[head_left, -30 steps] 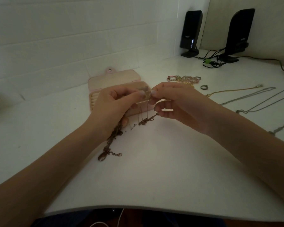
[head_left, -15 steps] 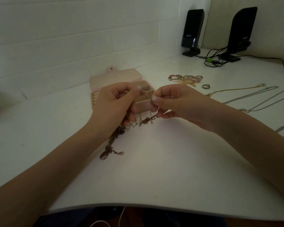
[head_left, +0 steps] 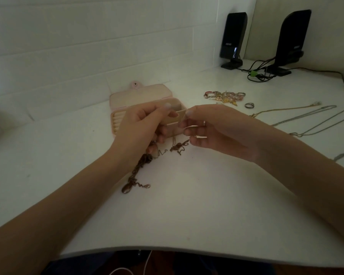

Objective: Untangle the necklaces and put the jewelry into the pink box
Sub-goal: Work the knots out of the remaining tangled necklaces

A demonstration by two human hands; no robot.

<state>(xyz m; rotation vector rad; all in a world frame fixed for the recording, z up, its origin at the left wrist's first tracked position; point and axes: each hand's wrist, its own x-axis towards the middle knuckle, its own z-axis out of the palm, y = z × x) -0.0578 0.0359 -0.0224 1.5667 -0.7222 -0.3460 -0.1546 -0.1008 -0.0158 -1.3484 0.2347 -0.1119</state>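
My left hand [head_left: 143, 126] and my right hand [head_left: 211, 126] are raised just in front of the open pink box [head_left: 125, 100], fingertips a small gap apart. Each pinches a thin strand of the tangled dark necklaces [head_left: 137, 171], whose knotted bulk hangs from my left hand down onto the white desk, with a small knot [head_left: 177, 147] dangling between the hands. A ring is on one finger of my right hand. The box's lid lies back; ribbed ring slots show at its left end.
A heap of colourful bracelets [head_left: 224, 96] and a ring [head_left: 249, 105] lie right of the box. Several long chains [head_left: 306, 120] stretch across the desk's right side. Two black speakers [head_left: 233, 36] with cables stand at the back right. The wall runs close behind the box.
My hands have drawn slightly apart, opening a gap between the fingertips. The dangling knot hangs a little lower between them. The tangle on the desk has barely shifted.
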